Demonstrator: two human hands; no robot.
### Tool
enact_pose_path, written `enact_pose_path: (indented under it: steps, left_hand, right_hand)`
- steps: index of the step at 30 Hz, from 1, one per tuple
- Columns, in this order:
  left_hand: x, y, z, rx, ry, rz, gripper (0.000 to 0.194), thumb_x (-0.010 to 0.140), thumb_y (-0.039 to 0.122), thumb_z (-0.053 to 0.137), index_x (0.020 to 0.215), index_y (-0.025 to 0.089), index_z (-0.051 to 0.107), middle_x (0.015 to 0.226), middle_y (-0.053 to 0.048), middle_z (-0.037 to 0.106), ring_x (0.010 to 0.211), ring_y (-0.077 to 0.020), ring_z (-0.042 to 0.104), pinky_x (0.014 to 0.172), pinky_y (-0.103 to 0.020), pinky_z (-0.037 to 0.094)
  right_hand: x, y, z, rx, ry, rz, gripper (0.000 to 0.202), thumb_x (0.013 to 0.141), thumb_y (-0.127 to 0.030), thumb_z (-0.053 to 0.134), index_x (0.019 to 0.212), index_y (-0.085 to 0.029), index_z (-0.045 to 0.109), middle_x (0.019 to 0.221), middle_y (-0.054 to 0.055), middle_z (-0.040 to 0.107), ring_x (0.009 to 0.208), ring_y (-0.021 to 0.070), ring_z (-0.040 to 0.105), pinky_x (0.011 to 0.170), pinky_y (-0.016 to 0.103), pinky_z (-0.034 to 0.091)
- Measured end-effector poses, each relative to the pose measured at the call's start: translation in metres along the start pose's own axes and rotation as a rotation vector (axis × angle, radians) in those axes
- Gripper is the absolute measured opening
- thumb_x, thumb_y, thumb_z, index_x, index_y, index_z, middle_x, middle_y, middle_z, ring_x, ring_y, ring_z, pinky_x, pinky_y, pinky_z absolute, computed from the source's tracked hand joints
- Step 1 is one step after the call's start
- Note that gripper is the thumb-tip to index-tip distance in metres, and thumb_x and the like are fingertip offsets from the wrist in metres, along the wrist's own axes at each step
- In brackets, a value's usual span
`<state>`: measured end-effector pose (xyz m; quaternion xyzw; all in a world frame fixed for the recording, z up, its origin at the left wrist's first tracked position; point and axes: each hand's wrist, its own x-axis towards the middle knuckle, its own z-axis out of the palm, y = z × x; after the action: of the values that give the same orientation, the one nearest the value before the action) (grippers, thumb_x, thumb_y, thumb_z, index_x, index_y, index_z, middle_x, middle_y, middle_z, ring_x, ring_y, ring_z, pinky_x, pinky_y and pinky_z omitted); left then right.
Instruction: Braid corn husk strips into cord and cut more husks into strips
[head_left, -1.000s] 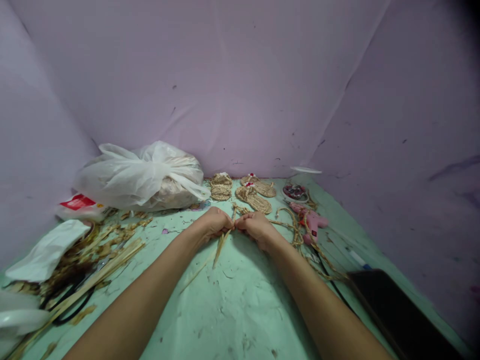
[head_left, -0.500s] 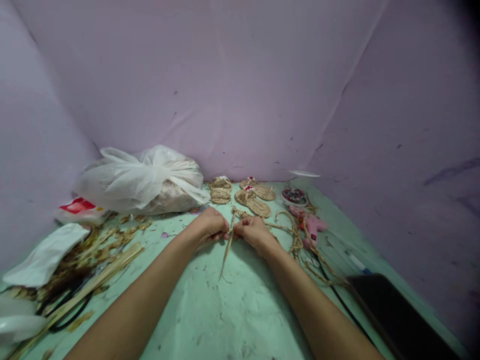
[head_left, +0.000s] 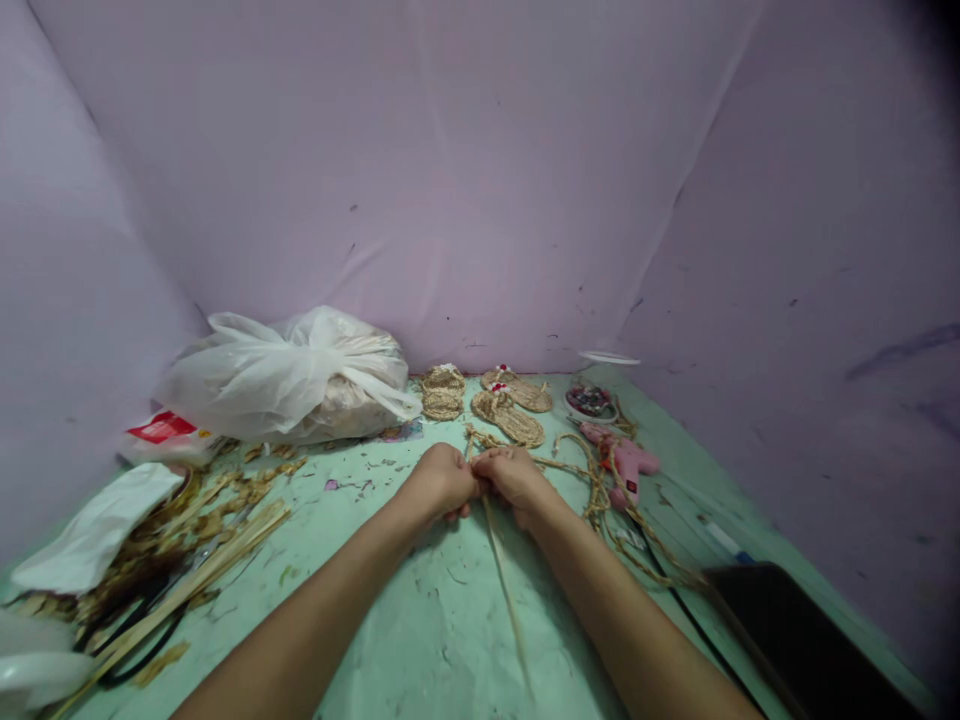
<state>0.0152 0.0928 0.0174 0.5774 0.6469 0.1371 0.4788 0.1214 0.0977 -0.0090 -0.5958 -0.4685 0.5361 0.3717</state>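
Observation:
My left hand [head_left: 448, 480] and my right hand [head_left: 510, 476] meet at the middle of the green tabletop, fingers pinched together on the end of a braided straw cord [head_left: 559, 464]. A loose straw strand [head_left: 506, 585] hangs down from between them toward me. The exact grip point is hidden by the fingers. The cord runs off to the right in loops. Just behind the hands lie small woven straw slippers [head_left: 510, 415] with red and white decorations, and a pair of woven soles [head_left: 442, 392].
A white plastic bag [head_left: 300, 380] stands back left, with straw scraps [head_left: 217, 510] and a white packet [head_left: 97, 530] nearer. On the right are a pink glue gun [head_left: 628, 462], a bowl of small items [head_left: 592, 402] and a dark phone-like slab [head_left: 795, 630].
My left hand has moved right and now touches my right hand. The loose strand, earlier short and slanting left, now stretches longer, down and to the right.

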Motion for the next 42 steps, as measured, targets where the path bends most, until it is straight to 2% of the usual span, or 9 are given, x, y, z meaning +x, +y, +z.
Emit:
enact_pose_path:
  steps: [4, 6, 10, 13, 18, 23, 29, 37, 42]
  left_hand:
    - [-0.003, 0.006, -0.020, -0.151, 0.130, 0.017, 0.009, 0.060, 0.013, 0.057, 0.059, 0.015, 0.048, 0.034, 0.005, 0.042, 0.027, -0.0065, 0.033, 0.032, -0.018, 0.022]
    - [0.000, 0.006, -0.023, -0.302, 0.138, 0.000, 0.004, 0.063, 0.011, 0.052, 0.061, 0.014, 0.049, 0.038, 0.003, 0.046, 0.029, -0.0067, 0.037, 0.031, -0.018, 0.023]
    - [0.011, 0.000, -0.017, -0.474, -0.199, -0.096, 0.012, 0.068, 0.012, 0.044, 0.059, 0.009, 0.052, 0.047, -0.004, 0.053, 0.034, -0.0067, 0.044, 0.032, -0.017, 0.025]
    - [0.016, -0.006, -0.015, -0.517, -0.278, -0.111, 0.011, 0.065, 0.011, 0.044, 0.059, 0.009, 0.053, 0.043, 0.002, 0.045, 0.031, -0.0037, 0.037, 0.031, -0.015, 0.021]
    - [0.016, -0.009, -0.018, -0.388, -0.215, 0.031, 0.007, 0.061, 0.015, 0.049, 0.056, 0.011, 0.052, 0.042, 0.004, 0.041, 0.031, -0.0047, 0.036, 0.030, -0.017, 0.019]
    - [0.017, -0.007, -0.015, -0.213, -0.077, -0.042, 0.012, 0.057, 0.014, 0.050, 0.046, 0.014, 0.044, 0.036, 0.004, 0.039, 0.028, -0.0056, 0.032, 0.029, -0.019, 0.019]
    - [0.016, -0.010, -0.017, -0.387, -0.207, 0.049, 0.003, 0.055, 0.015, 0.053, 0.054, 0.014, 0.050, 0.041, 0.004, 0.042, 0.031, -0.0055, 0.037, 0.030, -0.017, 0.022]
    - [0.008, -0.003, -0.008, -0.362, 0.028, 0.034, 0.015, 0.051, 0.011, 0.053, 0.047, 0.016, 0.040, 0.033, 0.010, 0.022, 0.028, -0.0019, 0.016, 0.032, -0.019, 0.007]
    - [0.013, -0.002, -0.002, -0.299, 0.164, 0.071, 0.020, 0.049, 0.006, 0.050, 0.043, 0.017, 0.033, 0.036, 0.008, 0.021, 0.033, -0.0022, 0.016, 0.035, -0.020, 0.007]
  right_hand:
    - [0.000, -0.001, -0.002, 0.073, -0.061, 0.018, 0.006, 0.053, -0.012, 0.046, 0.048, -0.015, 0.048, 0.035, -0.004, 0.040, 0.033, 0.0061, 0.032, 0.036, 0.019, 0.023]
    - [0.000, -0.001, -0.003, 0.115, -0.084, 0.028, 0.006, 0.052, -0.012, 0.045, 0.048, -0.015, 0.048, 0.035, -0.004, 0.043, 0.034, 0.0068, 0.035, 0.038, 0.020, 0.025]
    - [0.000, 0.001, -0.002, 0.178, -0.111, 0.001, 0.006, 0.052, -0.011, 0.045, 0.049, -0.014, 0.050, 0.041, -0.002, 0.049, 0.038, 0.0084, 0.041, 0.041, 0.021, 0.030]
    - [0.002, 0.002, -0.005, 0.129, -0.118, -0.040, 0.006, 0.055, -0.014, 0.049, 0.049, -0.014, 0.050, 0.041, -0.003, 0.047, 0.038, 0.0067, 0.036, 0.041, 0.020, 0.026]
    - [0.006, 0.005, -0.012, -0.003, -0.111, -0.081, 0.009, 0.057, -0.016, 0.051, 0.048, -0.014, 0.051, 0.039, -0.005, 0.042, 0.038, 0.0057, 0.029, 0.042, 0.021, 0.021]
    - [0.009, 0.008, -0.012, -0.090, -0.116, -0.183, 0.011, 0.057, -0.013, 0.047, 0.047, -0.014, 0.051, 0.041, -0.004, 0.042, 0.041, 0.0059, 0.030, 0.043, 0.020, 0.021]
    - [0.009, 0.009, -0.011, -0.012, -0.093, -0.140, 0.009, 0.055, -0.013, 0.047, 0.048, -0.014, 0.051, 0.041, -0.005, 0.041, 0.042, 0.0061, 0.031, 0.043, 0.020, 0.023]
    - [0.010, 0.011, -0.009, -0.105, -0.109, -0.207, 0.013, 0.057, -0.012, 0.044, 0.046, -0.014, 0.051, 0.041, -0.004, 0.043, 0.041, 0.0059, 0.031, 0.042, 0.019, 0.023]
    - [0.004, 0.002, -0.013, -0.359, -0.028, -0.287, 0.012, 0.059, -0.016, 0.048, 0.055, -0.014, 0.059, 0.050, -0.001, 0.053, 0.047, 0.0085, 0.041, 0.046, 0.020, 0.028]
